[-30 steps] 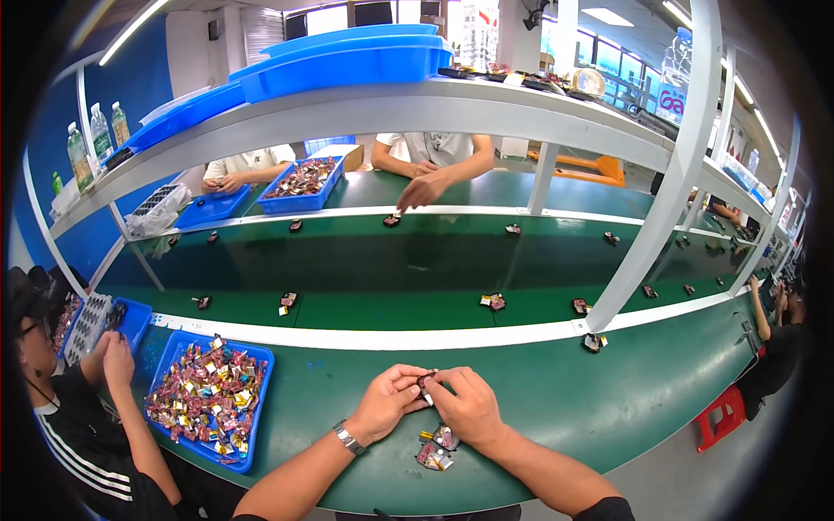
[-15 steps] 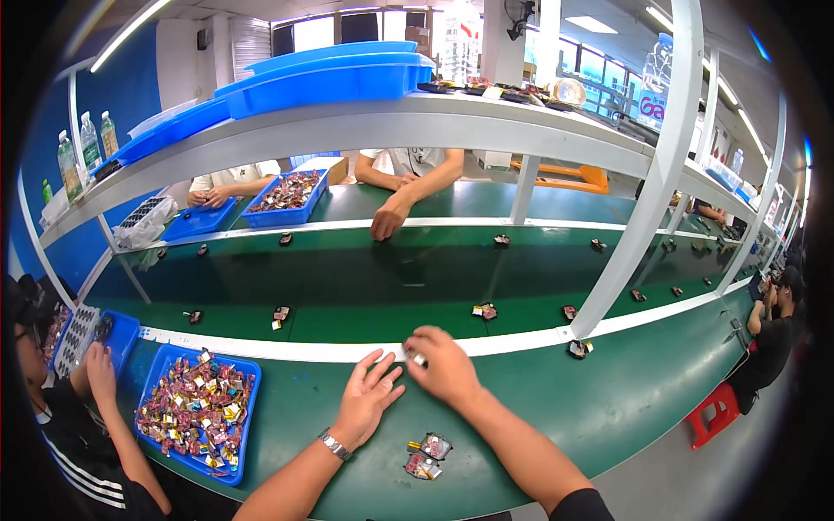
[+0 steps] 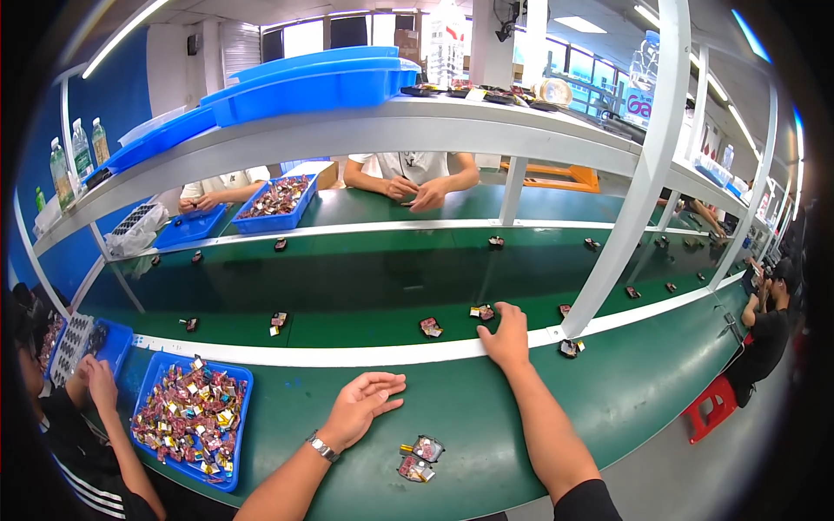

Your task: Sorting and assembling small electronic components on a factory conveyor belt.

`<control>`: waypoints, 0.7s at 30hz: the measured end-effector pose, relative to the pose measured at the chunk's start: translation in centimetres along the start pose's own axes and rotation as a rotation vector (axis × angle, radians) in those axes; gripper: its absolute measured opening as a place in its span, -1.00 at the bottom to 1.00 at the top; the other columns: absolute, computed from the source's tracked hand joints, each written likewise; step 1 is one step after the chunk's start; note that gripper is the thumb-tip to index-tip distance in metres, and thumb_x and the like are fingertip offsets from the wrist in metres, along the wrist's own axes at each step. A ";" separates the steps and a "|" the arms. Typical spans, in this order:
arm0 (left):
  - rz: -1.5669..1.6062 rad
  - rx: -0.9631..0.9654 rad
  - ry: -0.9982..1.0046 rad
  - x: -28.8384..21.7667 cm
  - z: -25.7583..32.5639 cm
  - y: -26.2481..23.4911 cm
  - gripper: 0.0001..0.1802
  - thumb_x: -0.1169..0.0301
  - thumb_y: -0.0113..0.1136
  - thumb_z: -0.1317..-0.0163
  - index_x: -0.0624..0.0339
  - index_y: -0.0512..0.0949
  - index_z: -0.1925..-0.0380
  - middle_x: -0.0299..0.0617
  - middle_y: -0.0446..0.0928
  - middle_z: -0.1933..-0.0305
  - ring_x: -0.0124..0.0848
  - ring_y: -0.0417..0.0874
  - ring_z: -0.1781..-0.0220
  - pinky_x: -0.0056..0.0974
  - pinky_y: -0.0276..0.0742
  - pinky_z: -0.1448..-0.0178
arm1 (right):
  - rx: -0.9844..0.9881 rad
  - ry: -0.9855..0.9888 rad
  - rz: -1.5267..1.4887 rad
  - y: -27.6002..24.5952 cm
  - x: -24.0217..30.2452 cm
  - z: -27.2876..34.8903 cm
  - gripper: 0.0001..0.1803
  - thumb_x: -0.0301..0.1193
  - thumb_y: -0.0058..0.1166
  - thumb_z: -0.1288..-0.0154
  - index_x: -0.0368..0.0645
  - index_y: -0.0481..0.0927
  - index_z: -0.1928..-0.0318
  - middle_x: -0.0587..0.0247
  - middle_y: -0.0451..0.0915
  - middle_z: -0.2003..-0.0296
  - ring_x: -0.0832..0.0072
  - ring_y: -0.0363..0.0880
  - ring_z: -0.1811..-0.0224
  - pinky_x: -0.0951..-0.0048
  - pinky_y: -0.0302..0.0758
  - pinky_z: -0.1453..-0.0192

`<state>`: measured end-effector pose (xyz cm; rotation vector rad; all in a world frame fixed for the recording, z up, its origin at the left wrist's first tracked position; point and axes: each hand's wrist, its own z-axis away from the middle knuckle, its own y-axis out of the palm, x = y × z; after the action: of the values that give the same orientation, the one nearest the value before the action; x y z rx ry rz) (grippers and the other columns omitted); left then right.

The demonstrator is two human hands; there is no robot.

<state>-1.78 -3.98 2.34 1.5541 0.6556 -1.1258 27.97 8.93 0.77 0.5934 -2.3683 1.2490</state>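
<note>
My left hand (image 3: 360, 408), with a metal watch on its wrist, hovers over the green bench; its fingers are stretched and it holds nothing. Farther right, my right hand (image 3: 508, 339) reaches across the white rail, thumb and fingers apart and empty. Right beside its fingertips a small electronic assembly (image 3: 480, 312) with a yellow part lies on the green belt. Another assembly (image 3: 430, 327) rests on the belt to the left of it. Between my forearms, two black-edged assemblies with reddish boards (image 3: 417, 469) (image 3: 427, 448) lie close together on the bench.
A blue tray (image 3: 247, 417) heaped with assemblies stands at left, beside a co-worker's hands (image 3: 97, 378). The white rail (image 3: 382, 354) and a slanting post (image 3: 621, 191) border the belt. Blue bins (image 3: 304, 91) sit on the shelf overhead. Across the belt another person's hands (image 3: 417, 191) work.
My right hand has let go of a small piece and moved right. An assembly now lies on the belt near where it was. My left hand has lowered slightly. The opposite person's hands have drawn together.
</note>
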 end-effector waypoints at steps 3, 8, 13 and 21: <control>-0.003 0.021 -0.013 0.4 -0.4 -0.3 -0.71 0.55 0.00 -0.42 0.34 0.41 -0.11 0.09 0.48 -0.22 -0.13 0.50 -0.31 -0.02 0.52 -0.33 | 0.015 0.098 0.026 0.0 -0.1 -0.6 -0.42 -0.40 0.36 -0.06 -0.25 0.47 -0.11 0.05 0.58 0.04 0.09 0.48 -0.07 0.15 0.44 -0.15; -0.009 0.038 -0.009 0.5 -0.5 -0.4 -0.72 0.52 0.01 -0.43 0.33 0.41 -0.10 0.08 0.52 -0.15 -0.16 0.58 -0.20 -0.06 0.57 -0.26 | -0.008 0.195 0.065 0.7 -0.9 -1.7 -0.35 -0.39 0.42 -0.01 -0.24 0.46 -0.14 0.17 0.67 0.17 0.19 0.59 0.07 0.17 0.50 -0.07; -0.018 0.011 -0.022 0.4 -0.2 -0.3 -0.71 0.50 0.02 -0.44 0.33 0.41 -0.11 0.06 0.54 -0.13 -0.25 0.63 -0.08 -0.17 0.61 -0.14 | 0.063 0.009 -0.376 0.0 0.9 0.9 -0.37 -0.44 0.41 -0.02 -0.17 0.45 -0.14 0.25 0.66 0.10 0.27 0.55 0.05 0.25 0.50 -0.03; -0.035 0.194 -0.245 -0.7 0.4 -0.4 -0.49 0.12 -0.15 -0.55 0.38 0.40 -0.19 -0.06 0.57 -0.01 -0.42 0.62 0.12 -0.32 0.60 0.11 | 0.630 -0.452 -0.562 -5.8 10.6 8.5 -0.31 -0.43 0.38 -0.08 -0.09 0.44 -0.27 0.18 0.54 -0.10 0.20 0.44 -0.20 0.24 0.43 -0.29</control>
<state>-2.55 -4.10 2.82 1.5373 0.4192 -1.4135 21.05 -3.12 5.74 1.7503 -1.8337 1.6864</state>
